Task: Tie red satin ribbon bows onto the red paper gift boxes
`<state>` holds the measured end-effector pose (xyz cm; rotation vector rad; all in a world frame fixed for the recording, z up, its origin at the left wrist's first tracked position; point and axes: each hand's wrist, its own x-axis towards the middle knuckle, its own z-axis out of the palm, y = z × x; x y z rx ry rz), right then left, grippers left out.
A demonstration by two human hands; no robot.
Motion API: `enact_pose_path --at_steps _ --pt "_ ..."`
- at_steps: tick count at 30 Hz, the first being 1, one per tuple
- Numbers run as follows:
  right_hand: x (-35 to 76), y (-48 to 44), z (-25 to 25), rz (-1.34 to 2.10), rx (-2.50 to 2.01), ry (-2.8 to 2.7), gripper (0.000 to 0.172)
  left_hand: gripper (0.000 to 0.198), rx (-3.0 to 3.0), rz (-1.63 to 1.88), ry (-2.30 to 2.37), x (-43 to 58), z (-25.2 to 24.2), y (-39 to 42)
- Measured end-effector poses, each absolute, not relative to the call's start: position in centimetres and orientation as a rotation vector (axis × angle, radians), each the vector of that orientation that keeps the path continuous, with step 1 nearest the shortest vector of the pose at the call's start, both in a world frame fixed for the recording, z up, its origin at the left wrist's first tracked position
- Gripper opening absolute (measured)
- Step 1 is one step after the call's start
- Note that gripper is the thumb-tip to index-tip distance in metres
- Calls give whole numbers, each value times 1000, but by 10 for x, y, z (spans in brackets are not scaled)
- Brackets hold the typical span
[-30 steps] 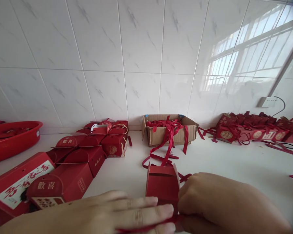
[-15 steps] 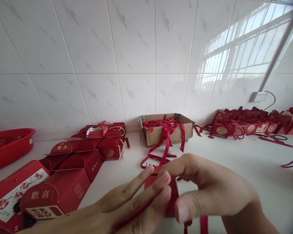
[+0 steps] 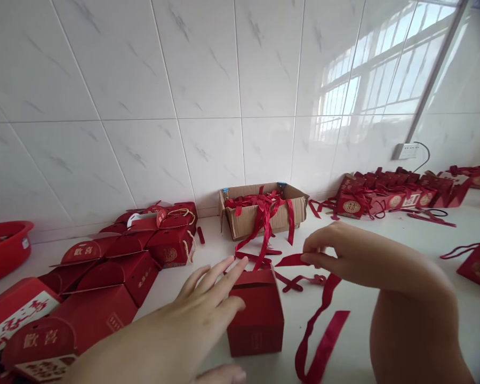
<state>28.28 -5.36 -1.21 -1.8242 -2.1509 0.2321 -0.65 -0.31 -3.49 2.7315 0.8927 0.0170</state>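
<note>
Red ribbon (image 3: 326, 296) | tip points left, length curls down below | pinched in right grip (image 3: 332, 248) | left grip (image 3: 196, 306) spread by box (image 3: 256, 314)

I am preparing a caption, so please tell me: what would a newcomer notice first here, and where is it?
Probably first the long red ribbon at front right, pinched by the right hand. Next, the small red box at front centre, partly covered by the spread left hand. Behind, near the tiled wall, the cardboard box has tangled ribbons hanging over its front.
</note>
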Motion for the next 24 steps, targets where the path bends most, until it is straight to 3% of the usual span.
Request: enact_pose_path --at_steps 4,8,15,24 --pt "285 -42 -14 349 -2013 -2167 21 48 2669 -204 879 27 -34 5" --pt "284 -37 -13 433 -2026 -2222 22 42 2690 -186 741 39 -34 9" --pt "283 -30 -17 489 -1893 -2306 24 40 2652 -182 906 29 -37 7" --pt "258 -18 -13 816 -1970 -2267 19 20 2636 -202 1019 29 -33 10"
